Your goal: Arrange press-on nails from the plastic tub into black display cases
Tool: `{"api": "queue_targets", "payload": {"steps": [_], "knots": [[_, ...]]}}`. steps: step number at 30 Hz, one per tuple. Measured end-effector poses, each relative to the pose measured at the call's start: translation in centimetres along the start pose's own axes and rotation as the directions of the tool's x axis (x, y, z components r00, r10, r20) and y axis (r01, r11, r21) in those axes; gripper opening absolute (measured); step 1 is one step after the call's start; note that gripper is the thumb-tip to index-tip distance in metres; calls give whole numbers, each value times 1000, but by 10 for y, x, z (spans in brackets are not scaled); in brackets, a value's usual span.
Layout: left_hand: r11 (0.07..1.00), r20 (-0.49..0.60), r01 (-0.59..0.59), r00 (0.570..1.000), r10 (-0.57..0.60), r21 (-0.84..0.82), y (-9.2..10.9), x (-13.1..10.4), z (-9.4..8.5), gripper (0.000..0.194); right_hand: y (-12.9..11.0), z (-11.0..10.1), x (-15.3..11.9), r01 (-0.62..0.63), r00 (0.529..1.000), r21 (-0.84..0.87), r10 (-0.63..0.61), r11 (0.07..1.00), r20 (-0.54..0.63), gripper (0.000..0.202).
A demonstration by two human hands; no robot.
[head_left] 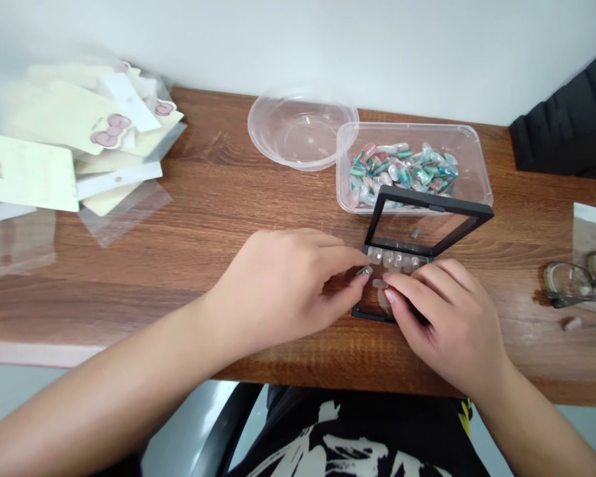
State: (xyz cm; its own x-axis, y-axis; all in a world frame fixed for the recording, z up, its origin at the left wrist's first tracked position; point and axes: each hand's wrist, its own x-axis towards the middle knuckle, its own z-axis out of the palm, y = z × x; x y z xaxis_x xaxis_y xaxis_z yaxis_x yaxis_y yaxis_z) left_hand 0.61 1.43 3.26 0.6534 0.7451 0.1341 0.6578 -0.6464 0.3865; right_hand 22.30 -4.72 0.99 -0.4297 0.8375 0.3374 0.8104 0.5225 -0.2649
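Observation:
A black-framed case (430, 200) stands open on the wooden table, its clear lid tilted up. Inside its base, a row of pale press-on nails (388, 258) lies along the hinge side. My left hand (291, 285) reaches over the left edge of the case, thumb and forefinger pinching a small shiny nail (364, 270). My right hand (449, 318) is over the right part of the base, thumb and forefinger close together near a clear strip (379, 283); whatever may be between those fingertips is too small to make out.
Behind the case sits a clear tub (477, 165) of teal and pink nails, beside a round clear container (302, 129). Cream cards and plastic sleeves (69, 119) pile up at left. Glasses (569, 281) and a black object (571, 122) are at right.

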Motion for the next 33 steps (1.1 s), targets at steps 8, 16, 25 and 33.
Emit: {"api": "queue_targets", "payload": {"steps": [8, 16, 25, 33], "knots": [[998, 22, -42, 999, 41, 47, -1, -1, 4, 14, 0, -1, 0, 4, 1000, -10, -4, 1000, 14, 17], [1000, 38, -20, 999, 20, -15, 1, -2, 4, 18, 0, 0, 0, -6, 1000, -4, 6, 1000, 4, 14], [997, 55, -38, 998, 42, -73, -2, 1, 1, 17, 0, -1, 2, 9, 1000, -8, -9, 1000, 0, 15], [995, 89, -62, 994, 69, -76, -3, 3, 6, 14, 3, 1, 1, 10, 1000, -23, -9, 1000, 6, 15]]}}
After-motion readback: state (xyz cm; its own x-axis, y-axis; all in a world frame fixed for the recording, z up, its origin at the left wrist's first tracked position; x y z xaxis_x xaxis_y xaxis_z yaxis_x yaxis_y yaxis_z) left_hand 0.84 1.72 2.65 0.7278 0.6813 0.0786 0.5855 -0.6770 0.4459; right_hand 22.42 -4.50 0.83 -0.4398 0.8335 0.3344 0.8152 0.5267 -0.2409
